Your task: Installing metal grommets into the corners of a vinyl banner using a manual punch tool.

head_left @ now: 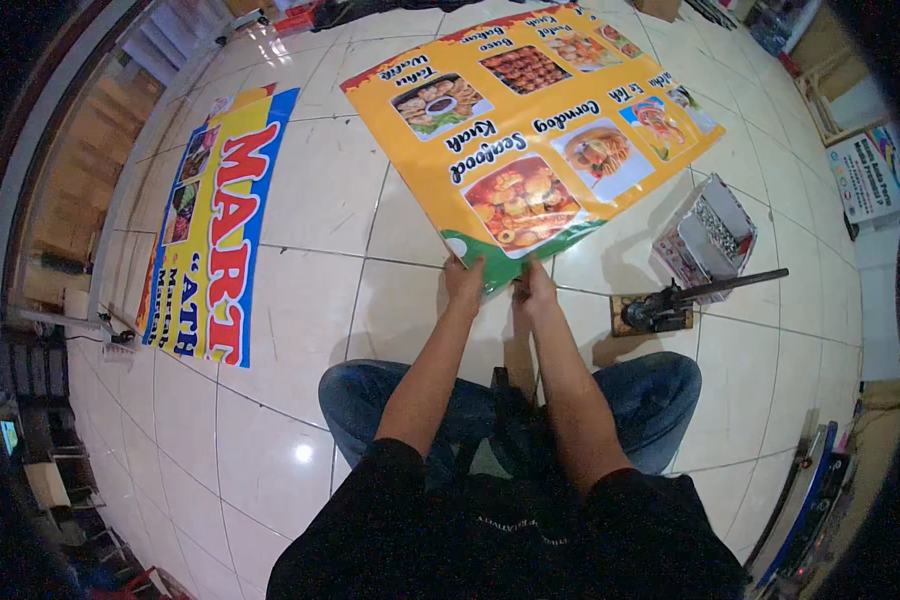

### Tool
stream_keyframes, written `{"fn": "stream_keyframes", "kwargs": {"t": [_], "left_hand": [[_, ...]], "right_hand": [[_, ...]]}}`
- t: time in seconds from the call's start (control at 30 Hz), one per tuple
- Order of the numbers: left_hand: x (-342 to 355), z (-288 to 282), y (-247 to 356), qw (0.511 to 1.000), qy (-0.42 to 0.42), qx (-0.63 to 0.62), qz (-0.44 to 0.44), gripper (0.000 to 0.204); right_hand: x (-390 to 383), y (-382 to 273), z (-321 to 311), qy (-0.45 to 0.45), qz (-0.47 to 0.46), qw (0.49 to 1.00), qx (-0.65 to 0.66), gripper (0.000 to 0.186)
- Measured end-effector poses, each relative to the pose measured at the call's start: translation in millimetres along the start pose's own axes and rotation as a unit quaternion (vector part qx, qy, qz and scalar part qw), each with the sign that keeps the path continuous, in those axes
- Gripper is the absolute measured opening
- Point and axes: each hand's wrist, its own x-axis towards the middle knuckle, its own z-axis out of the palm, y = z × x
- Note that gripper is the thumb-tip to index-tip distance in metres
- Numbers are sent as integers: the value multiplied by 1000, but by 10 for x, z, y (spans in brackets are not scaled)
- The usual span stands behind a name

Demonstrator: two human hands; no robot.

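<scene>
Denim knees (370, 400) at bottom, person seated on pale floor tiles (300, 330). Left hand (463, 281) and right hand (536, 287) side by side, fingers pinched onto the near green corner of the yellow food banner (530, 120), which lies flat and runs away up the floor. Right of the hands: lever punch tool (670, 305), then an open box of eyelets (710, 238). Far left, a second banner (215, 220) in yellow, red, blue

A glossy cream tiled floor (300, 200) carries a large yellow printed food banner (530, 120), a long yellow-and-blue lettered banner (215, 220), an open box of metal eyelets (710, 235) and a black lever press on a wooden base (670, 305).
</scene>
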Motion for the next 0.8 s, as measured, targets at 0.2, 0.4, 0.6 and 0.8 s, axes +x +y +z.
{"fn": "stream_keyframes", "kwargs": {"t": [0.2, 0.4, 0.6, 0.8], "left_hand": [[334, -177, 285, 916, -222, -281, -182, 39], [2006, -459, 1070, 899, -183, -378, -124, 47], [2424, -740, 1206, 926, -46, -350, -130, 36], [1692, -974, 1063, 942, -2, -317, -111, 34]], "right_hand": [[-619, -626, 132, -88, -144, 975, -143, 9], [-1026, -975, -237, -83, 36, 992, -89, 20], [-352, -1540, -339, 112, -117, 986, -40, 32], [846, -1761, -874, 38, -171, 977, -124, 19]]}}
